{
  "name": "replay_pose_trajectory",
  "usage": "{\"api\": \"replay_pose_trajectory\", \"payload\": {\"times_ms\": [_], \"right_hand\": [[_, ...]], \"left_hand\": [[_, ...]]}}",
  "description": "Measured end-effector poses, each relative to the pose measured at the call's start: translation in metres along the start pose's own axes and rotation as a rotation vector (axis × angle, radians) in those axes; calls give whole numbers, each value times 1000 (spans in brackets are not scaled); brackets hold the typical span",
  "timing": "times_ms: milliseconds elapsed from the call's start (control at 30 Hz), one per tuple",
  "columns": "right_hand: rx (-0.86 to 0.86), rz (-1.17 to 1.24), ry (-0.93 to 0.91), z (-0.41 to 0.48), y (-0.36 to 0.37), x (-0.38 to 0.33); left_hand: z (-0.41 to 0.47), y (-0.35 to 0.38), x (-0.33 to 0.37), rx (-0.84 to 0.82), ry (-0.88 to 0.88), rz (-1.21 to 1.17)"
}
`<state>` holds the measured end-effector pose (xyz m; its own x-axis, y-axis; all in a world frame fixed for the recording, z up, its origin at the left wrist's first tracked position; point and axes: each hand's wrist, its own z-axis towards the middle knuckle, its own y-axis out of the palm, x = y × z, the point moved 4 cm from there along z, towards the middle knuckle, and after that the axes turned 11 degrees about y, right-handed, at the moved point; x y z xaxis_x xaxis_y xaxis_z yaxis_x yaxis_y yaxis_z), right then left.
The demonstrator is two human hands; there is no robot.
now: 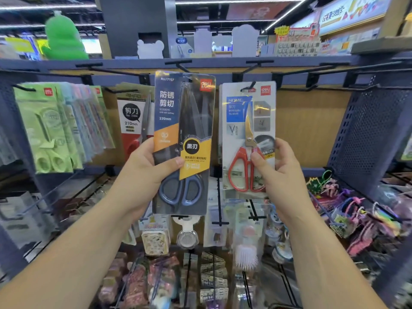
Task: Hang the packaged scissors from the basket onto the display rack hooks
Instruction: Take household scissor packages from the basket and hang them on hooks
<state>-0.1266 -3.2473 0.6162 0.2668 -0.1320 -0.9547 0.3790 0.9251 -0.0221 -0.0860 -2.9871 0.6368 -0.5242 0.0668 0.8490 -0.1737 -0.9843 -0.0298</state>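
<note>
— Shop aisle, with a display rack (312, 61) straight ahead. What's nearest?
— Both forearms reach up from 6 o'clock. The left hand (147, 168) grips the dark scissors pack (185, 121) by its lower left edge, thumb across the front. The pack is upright at 11 o'clock.
— And the other?
— The right hand (276, 168) pinches the white scissors pack (245, 130) at 1 o'clock, thumb in front, fingers behind. A black hook (248, 86) shows at its hang hole.
— Farther back?
— Green packs (49, 130) hang at 10 o'clock.
</note>
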Motion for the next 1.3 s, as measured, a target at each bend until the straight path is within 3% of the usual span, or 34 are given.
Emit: {"api": "replay_pose_trajectory", "payload": {"times_ms": [700, 1300], "right_hand": [[36, -25, 49, 11, 4, 10], [161, -373, 162, 97, 32, 39]], "left_hand": [[5, 1, -18, 39, -34, 19], [66, 10, -74, 91, -81, 340]]}}
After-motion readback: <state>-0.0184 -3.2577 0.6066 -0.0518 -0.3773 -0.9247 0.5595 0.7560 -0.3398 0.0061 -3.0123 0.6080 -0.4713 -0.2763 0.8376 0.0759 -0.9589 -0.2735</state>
